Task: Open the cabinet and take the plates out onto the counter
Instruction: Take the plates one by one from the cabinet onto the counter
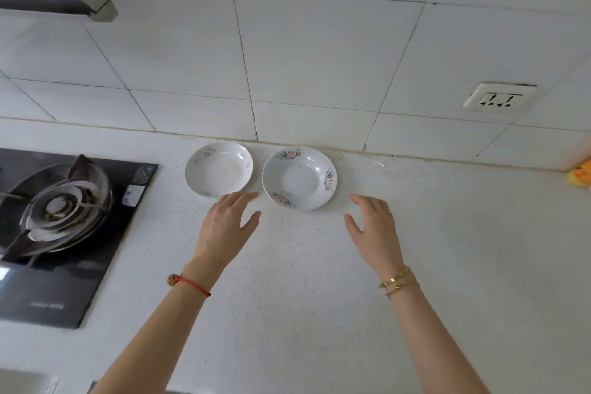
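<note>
Plates, 2 of them, side by side on the white speckled counter (287,265), close under the tiled wall (319,57). Landmark for everything below: the flowered plate (299,178), blue-and-pink sprays on its rim. Just left of it, rims near but apart, the plainer plate (218,168), faint pink marks only. Further left again, the black gas hob (64,227). Up and to the right, a wall socket (499,100); far right at the frame edge, something yellow (580,173), too cropped to name.

Left hand (228,224) below-left of the flowered plate, fingers straight and loosely spread, holding nothing, fingertips at the near rim of the plainer plate, contact or not impossible to tell. Right hand (374,224) below-right of the flowered plate, fingers relaxed and fanned, empty, apart from the rim. Red cord (192,285) on the left wrist, gold bracelets (398,280) on the right.

No cabinet in view, so its door state unknown. Judging by the layout, both plates already delivered and released.

Risks from here, as judgement only: a careless sweep of the left fingertips across the plainer rim, nudging it into the flowered plate and chipping glaze; a shove leftward toward the hob edge; any more plates set down onto these 2 off-centre, tipping on the sloped rims.
</note>
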`<act>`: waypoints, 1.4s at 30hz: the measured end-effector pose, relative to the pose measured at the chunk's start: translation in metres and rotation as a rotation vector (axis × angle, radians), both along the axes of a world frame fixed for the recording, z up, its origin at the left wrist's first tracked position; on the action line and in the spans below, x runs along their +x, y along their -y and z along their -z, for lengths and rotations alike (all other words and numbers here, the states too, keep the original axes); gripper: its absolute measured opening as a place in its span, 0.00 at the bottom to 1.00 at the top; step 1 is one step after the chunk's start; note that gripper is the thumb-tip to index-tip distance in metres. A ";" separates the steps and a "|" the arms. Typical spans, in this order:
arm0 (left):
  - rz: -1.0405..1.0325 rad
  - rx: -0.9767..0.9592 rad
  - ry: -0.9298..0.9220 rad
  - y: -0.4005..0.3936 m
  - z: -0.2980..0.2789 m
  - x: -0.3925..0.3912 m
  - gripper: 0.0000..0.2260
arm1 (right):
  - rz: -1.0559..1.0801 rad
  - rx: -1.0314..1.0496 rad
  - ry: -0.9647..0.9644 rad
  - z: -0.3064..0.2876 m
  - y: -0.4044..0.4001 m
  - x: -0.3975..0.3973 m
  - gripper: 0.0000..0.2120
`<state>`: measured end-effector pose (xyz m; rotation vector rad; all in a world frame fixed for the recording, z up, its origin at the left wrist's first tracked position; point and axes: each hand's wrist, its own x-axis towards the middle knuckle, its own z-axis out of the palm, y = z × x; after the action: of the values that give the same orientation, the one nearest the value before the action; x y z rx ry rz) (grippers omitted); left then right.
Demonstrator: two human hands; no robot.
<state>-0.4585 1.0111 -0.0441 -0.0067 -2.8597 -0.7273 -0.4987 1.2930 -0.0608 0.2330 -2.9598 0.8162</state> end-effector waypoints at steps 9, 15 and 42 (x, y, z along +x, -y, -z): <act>-0.022 -0.071 -0.072 -0.002 -0.035 0.099 0.16 | -0.088 -0.008 -0.107 -0.020 -0.003 0.079 0.19; -0.041 -0.074 -0.074 0.003 -0.046 0.165 0.16 | -0.107 0.001 -0.117 -0.029 0.000 0.132 0.18; 0.011 -0.035 -0.016 0.111 -0.029 0.511 0.14 | -0.039 -0.065 -0.042 -0.011 0.098 0.503 0.16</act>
<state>0.0524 0.8999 -0.0151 -0.0327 -2.8590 -0.6758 0.0047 1.1951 -0.0502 0.3004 -2.8929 0.8994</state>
